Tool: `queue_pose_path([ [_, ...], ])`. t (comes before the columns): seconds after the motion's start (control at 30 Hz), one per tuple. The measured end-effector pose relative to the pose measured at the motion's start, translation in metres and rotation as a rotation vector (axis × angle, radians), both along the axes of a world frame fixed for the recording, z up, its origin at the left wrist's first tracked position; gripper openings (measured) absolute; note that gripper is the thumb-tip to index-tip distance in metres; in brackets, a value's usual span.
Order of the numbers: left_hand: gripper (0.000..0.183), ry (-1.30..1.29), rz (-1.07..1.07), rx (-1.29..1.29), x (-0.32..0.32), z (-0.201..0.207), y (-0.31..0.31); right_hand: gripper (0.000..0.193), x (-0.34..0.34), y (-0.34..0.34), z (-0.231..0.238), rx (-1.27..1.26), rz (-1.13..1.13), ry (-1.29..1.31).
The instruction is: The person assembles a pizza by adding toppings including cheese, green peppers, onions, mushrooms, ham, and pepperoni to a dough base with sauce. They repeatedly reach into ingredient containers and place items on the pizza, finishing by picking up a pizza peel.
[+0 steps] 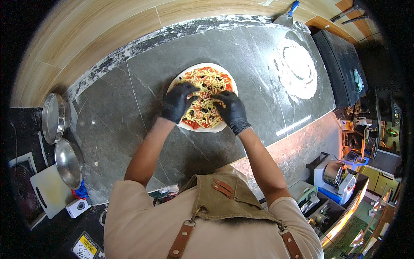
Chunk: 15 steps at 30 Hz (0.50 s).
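Note:
A raw pizza (202,123) lies on the grey stone worktop, its pale dough rim showing around red sauce, shredded cheese and dark olive pieces. Both hands wear black gloves and reach over it from below. My left hand (176,103) is over the left part of the topping, fingers bent and a gap between them and the thumb; nothing shows in it. My right hand (233,110) is over the right part, with fingers curled inward and strips of shredded cheese (221,104) at the fingertips. The gloves hide the parts of the pizza beneath them.
White flour (297,69) is spread on the worktop (151,86) at right. A blue-handled scraper (285,18) rests at the back edge. Metal pans (68,164) and a white cutting board (51,192) stand at left. A black box (338,64) borders the right end.

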<state>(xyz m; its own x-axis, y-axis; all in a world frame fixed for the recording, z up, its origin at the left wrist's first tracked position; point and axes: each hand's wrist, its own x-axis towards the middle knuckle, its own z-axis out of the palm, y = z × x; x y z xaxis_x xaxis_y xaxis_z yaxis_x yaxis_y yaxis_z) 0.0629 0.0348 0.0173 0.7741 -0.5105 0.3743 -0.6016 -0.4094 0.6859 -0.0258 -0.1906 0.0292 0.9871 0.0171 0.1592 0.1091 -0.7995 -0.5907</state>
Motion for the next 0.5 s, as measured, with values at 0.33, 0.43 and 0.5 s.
queue_pose_path([
  [0.33,0.021,0.095,-0.079,0.304,-0.040,-0.007,-0.011,0.024,-0.015,0.026,-0.005,-0.046,0.098,0.030],
  [0.43,0.017,0.155,-0.092,0.287,-0.037,-0.008,-0.007,0.023,-0.023,0.022,-0.001,-0.007,0.064,0.005],
  [0.5,0.017,0.074,-0.043,0.181,-0.035,-0.011,-0.005,0.021,-0.032,0.021,0.000,0.042,0.034,0.144],
])
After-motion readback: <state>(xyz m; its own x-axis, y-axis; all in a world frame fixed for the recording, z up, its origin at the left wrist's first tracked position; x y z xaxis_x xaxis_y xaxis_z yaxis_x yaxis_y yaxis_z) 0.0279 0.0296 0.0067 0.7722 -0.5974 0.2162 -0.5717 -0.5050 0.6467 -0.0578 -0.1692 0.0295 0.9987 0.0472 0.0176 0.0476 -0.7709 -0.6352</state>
